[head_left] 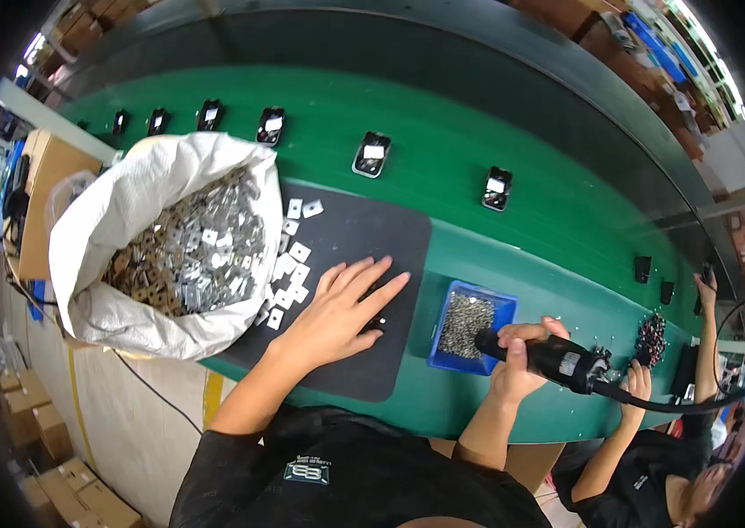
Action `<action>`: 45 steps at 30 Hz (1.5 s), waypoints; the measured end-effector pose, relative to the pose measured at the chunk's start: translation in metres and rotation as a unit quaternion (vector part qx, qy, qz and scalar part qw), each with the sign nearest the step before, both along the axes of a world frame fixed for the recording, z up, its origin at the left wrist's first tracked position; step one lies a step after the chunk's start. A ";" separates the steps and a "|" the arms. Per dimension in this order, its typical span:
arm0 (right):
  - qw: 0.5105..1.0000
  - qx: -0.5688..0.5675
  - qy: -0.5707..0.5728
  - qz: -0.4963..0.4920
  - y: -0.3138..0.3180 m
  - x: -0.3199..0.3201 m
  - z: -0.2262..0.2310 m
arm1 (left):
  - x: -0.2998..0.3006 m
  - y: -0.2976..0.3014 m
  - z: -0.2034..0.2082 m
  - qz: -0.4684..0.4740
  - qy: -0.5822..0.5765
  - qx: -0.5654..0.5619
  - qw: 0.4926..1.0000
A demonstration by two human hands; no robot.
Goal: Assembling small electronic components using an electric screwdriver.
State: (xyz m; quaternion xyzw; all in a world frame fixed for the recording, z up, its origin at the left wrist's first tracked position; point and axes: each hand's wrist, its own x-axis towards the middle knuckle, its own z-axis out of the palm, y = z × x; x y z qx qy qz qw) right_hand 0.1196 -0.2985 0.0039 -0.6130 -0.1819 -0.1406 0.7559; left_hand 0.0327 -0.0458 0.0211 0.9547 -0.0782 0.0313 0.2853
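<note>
My left hand (328, 319) lies over the dark grey mat (350, 374), its fingers stretched out and apart. Something dark is partly hidden between the fingers and thumb; I cannot make out what it is. My right hand (520, 370) is closed around a black electric screwdriver (568, 363) with a cable at its back end. The tool's front end points left, over the blue bin (460, 362) full of small metal screws (467, 321). Beside my left hand, small white square pieces (287, 275) with holes are scattered on the mat.
A white woven sack (82, 255) of small metal parts stands at left. Several black devices, one a black-framed unit (372, 154), sit along the green belt (434, 145). At right, a co-worker's hand (636, 383) is near a pile of small dark parts (651, 339).
</note>
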 end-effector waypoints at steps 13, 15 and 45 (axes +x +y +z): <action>0.992 0.070 -0.077 0.077 -0.025 -0.005 0.033 | -0.095 0.020 -0.007 0.137 0.083 0.063 0.985; 0.987 0.110 -0.057 0.107 -0.026 -0.003 0.033 | -0.093 0.020 -0.009 0.134 0.068 0.027 0.988; 0.976 0.187 0.029 0.109 -0.009 0.001 0.036 | -0.058 0.035 -0.017 0.172 0.005 0.016 0.985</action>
